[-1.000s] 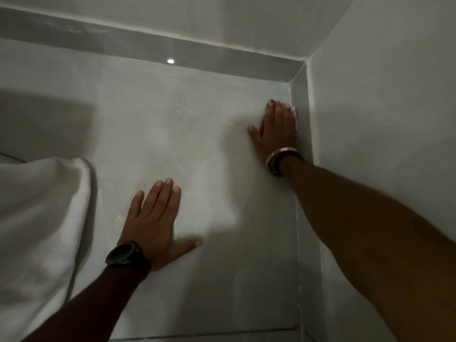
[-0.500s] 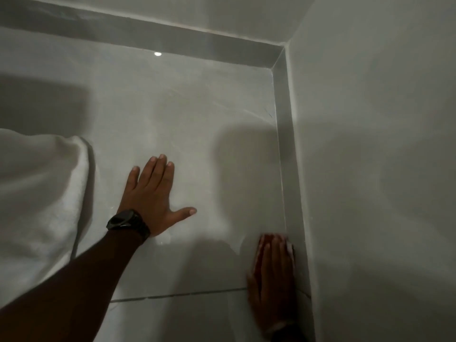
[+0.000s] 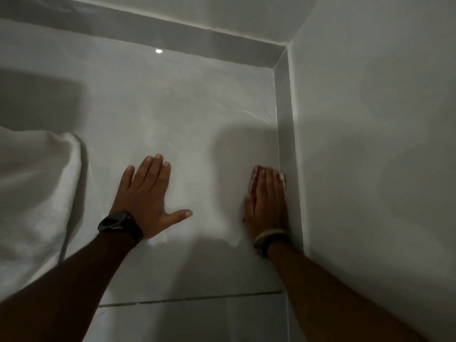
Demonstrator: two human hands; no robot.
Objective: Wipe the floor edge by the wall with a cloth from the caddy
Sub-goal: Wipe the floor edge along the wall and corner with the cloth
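My right hand (image 3: 267, 203) lies flat on a red and white cloth (image 3: 254, 175), pressing it onto the grey floor tile right beside the skirting (image 3: 286, 134) of the right wall. Only the cloth's edges show past my fingertips; the rest is hidden under my palm. My left hand (image 3: 145, 193), with a black watch on the wrist, rests flat on the floor (image 3: 197, 119) with fingers spread and nothing in it, about a hand's width left of the right one. No caddy is in view.
White fabric (image 3: 34, 193) hangs down at the left edge, close to my left forearm. The right wall (image 3: 370, 144) and the far wall (image 3: 197, 18) meet in a corner at upper right. A grout line (image 3: 192, 298) crosses the floor near my forearms.
My right hand slid the cloth along the wall edge from near the corner back toward me, then forward again partway. My left hand stayed planted on the floor.
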